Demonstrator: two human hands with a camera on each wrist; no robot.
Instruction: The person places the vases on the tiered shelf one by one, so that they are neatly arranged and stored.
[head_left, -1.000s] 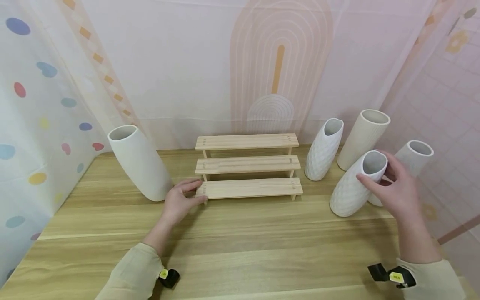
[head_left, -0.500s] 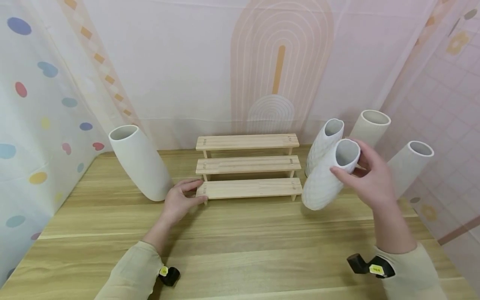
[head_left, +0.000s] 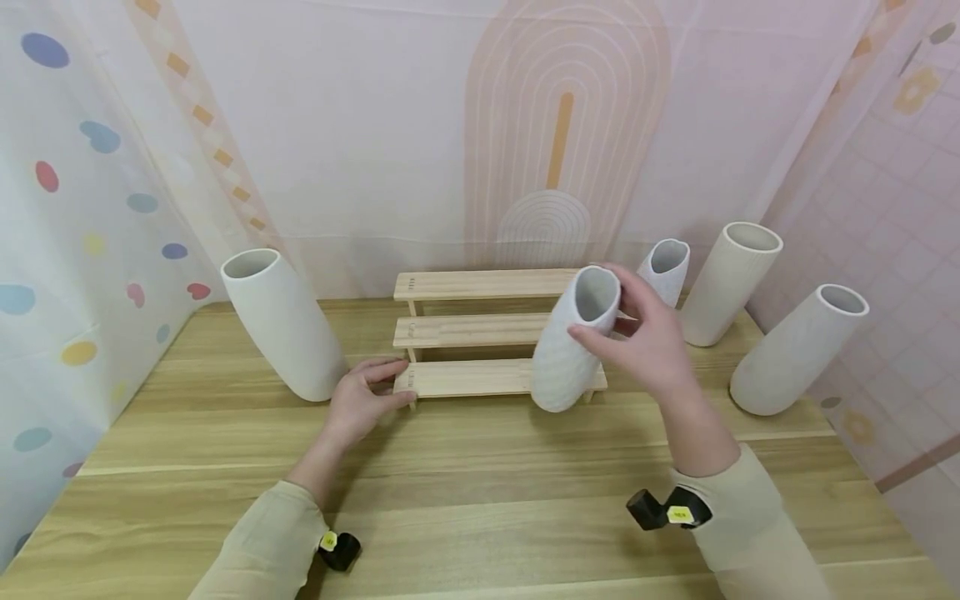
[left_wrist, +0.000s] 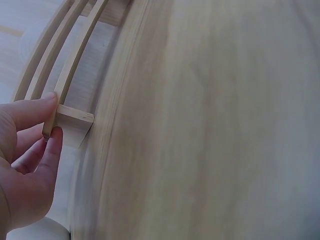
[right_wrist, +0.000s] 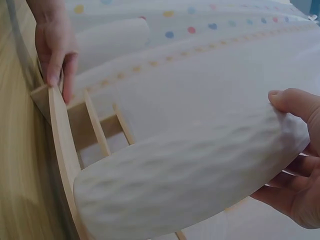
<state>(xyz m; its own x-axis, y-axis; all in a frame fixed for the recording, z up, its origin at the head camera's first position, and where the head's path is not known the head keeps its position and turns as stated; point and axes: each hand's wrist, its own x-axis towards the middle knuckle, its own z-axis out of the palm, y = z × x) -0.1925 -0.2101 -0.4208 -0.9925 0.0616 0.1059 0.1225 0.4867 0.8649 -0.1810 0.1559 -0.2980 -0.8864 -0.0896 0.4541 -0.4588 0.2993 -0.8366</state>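
My right hand [head_left: 645, 337] grips a white vase [head_left: 566, 358] with a dimpled diamond texture near its rim, thumb on the near side and fingers behind. The vase overlaps the right part of a three-tier wooden display stand [head_left: 472, 379] in the head view; its lower end is close to the bottom tier in the right wrist view [right_wrist: 125, 200]. My left hand [head_left: 360, 404] pinches the left end of the stand's lowest tier, thumb in front, as the left wrist view shows with the fingers [left_wrist: 30, 112] on the board's end.
A smooth white vase [head_left: 288, 333] stands just left of my left hand. To the right are another dimpled vase [head_left: 667, 271], partly hidden by my right hand, a tall ribbed vase [head_left: 727, 287] and a grey-white vase [head_left: 795, 354]. A patterned cloth [head_left: 360, 150] hangs behind the wooden table [head_left: 480, 500].
My right hand has lifted the dimpled vase from the right-hand group and carried it left to the stand. My left hand has stayed at the stand's left end.
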